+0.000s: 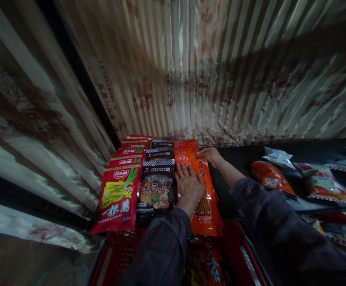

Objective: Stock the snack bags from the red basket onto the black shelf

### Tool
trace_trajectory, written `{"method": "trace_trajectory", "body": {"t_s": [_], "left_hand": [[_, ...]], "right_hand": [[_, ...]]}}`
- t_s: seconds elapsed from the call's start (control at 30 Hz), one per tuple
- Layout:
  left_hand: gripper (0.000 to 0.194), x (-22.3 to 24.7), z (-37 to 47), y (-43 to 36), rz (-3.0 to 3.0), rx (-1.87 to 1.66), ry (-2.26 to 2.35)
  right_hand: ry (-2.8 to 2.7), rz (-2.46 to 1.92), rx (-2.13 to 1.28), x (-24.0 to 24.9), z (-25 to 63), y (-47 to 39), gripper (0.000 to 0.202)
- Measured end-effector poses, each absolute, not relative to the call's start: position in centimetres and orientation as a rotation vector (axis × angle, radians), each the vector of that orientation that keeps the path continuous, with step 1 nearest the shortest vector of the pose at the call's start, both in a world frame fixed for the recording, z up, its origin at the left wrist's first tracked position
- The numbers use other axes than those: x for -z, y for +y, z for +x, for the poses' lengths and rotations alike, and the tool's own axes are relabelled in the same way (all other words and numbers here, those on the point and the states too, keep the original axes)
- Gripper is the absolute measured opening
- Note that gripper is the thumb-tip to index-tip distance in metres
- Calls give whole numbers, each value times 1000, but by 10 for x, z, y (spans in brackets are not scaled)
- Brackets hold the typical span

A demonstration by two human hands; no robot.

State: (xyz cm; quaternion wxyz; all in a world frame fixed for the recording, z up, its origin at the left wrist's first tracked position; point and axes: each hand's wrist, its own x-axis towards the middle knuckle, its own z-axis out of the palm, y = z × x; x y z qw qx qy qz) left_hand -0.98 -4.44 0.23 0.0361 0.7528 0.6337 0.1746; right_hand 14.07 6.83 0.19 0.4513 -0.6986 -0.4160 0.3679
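A row of overlapping orange snack bags (204, 222) lies on the black shelf. My left hand (190, 184) rests flat on the front ones, palm down with the fingers stretched out. At their right edge my right hand (211, 156) pinches the side of an orange bag between thumb and fingers. Left of these bags is a row of dark potato-slice bags (156, 186). Red snack bags (119, 194) with green and yellow pictures overlap in a row farther left. The left hand covers part of the front orange bag's print.
Below the shelf edge stands a red plastic basket (103, 264) holding dark and orange packets (205, 264). On the right of the shelf lie an orange bag (271, 178) and white-and-red bags (321, 182). A patterned, pleated curtain (173, 79) hangs behind, with a dark post (83, 75) at the left.
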Motion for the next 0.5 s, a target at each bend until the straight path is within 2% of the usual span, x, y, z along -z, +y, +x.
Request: {"method": "trace_trajectory", "body": {"t_s": [0.5], "left_hand": [[58,-1,-8,-43,2330,-530,1962]], "right_hand": [[-1186,-1907,-593,7,140,74,9]]}}
